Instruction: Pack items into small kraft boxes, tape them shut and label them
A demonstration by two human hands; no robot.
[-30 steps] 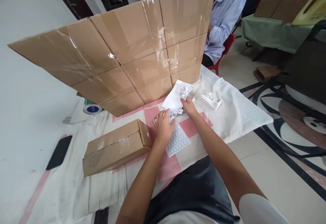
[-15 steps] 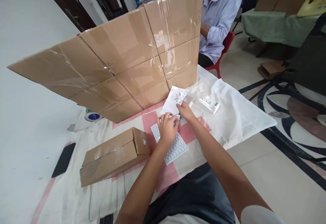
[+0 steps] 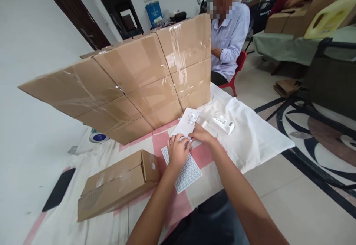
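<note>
A flat white card or packet (image 3: 185,126) with a grey printed drawing at its far end lies tilted between my hands. My left hand (image 3: 177,151) is closed, fingers curled over the near left edge of it and thumb toward the right hand. At the near right edge, my right hand (image 3: 200,134) has its fingers bent and pressed together on the same piece. The fingertips of both hands almost meet; whether a small label is between them I cannot make out. Beneath my left hand lies a white sheet of blue-outlined labels (image 3: 189,178), partly covered.
A tall taped cardboard panel (image 3: 150,85) stands behind my hands. Left of them lies a closed cardboard box (image 3: 116,185), with a black phone-like slab (image 3: 59,189) farther left. A white plastic device (image 3: 223,125) rests at right. Beyond the panel sits a person (image 3: 232,41).
My right hand has come from the card's right side down to its near edge, closer to my left hand. The camera view has tilted up slightly.
</note>
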